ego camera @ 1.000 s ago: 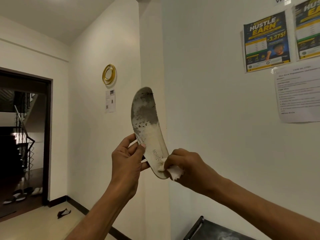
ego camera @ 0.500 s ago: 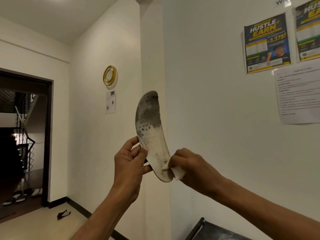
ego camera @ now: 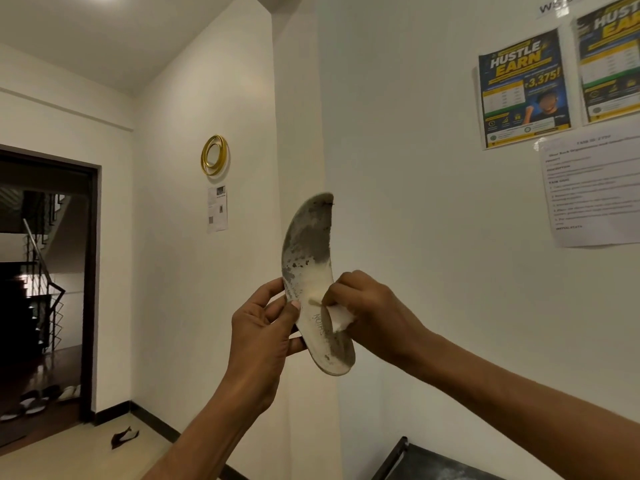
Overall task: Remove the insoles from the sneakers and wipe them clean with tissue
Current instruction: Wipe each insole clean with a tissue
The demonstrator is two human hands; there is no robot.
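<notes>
Pale walls close me in here, with posters (ego camera: 524, 86) pinned high to my right and a dark doorway (ego camera: 48, 289) off to my left, so I lift the work up in front of the plain wall where the light falls on it. The insole (ego camera: 308, 282) stands nearly upright between my two hands, toe end above my fingers and heel end just below them. My left hand (ego camera: 265, 327) pinches its edge at the middle, fingers (ego camera: 277, 289) clamped on the rim with the thumb on the face, which keeps it steady and leaves the face open to me. My right hand (ego camera: 367, 306) has its fingers closed on a wad of white tissue (ego camera: 341, 318), pressed against the pale middle of the insole. Grey grime covers the toe area above my fingertips and a patch at the heel below them, so I judge the wiping only partly done. The sneakers are out of sight.
</notes>
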